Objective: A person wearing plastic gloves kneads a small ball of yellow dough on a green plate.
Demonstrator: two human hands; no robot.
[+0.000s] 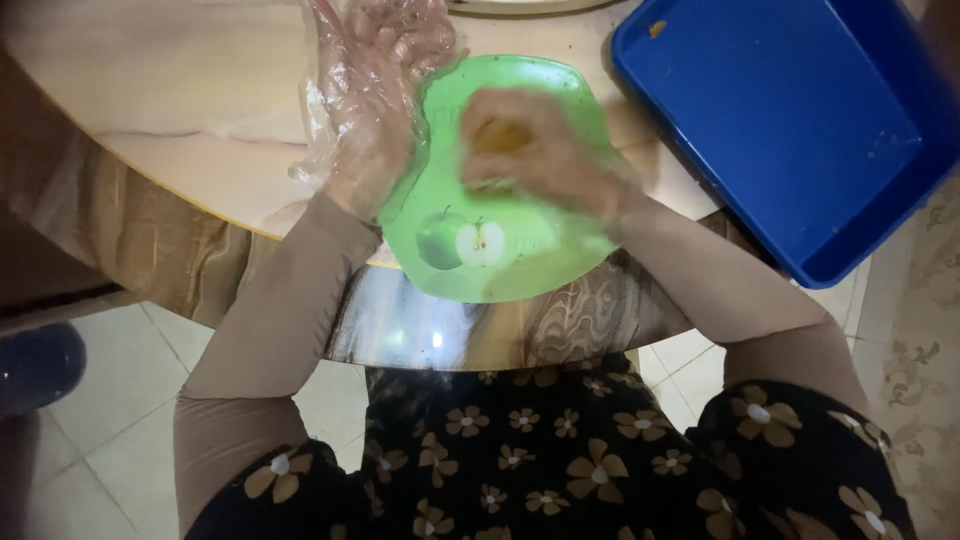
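Your plate [500, 270] lies on the table [200, 110], right in front of you, and its near edge sticks out past the table's rim. Your left hand [375, 120] rests on the plate's left side. Your right hand [540, 150] sits on top of the plate, near its middle, with a small thing [500, 137] under the fingers. The tray [790, 120] lies to the right of the plate, close beside it, and hangs over the table's edge too.
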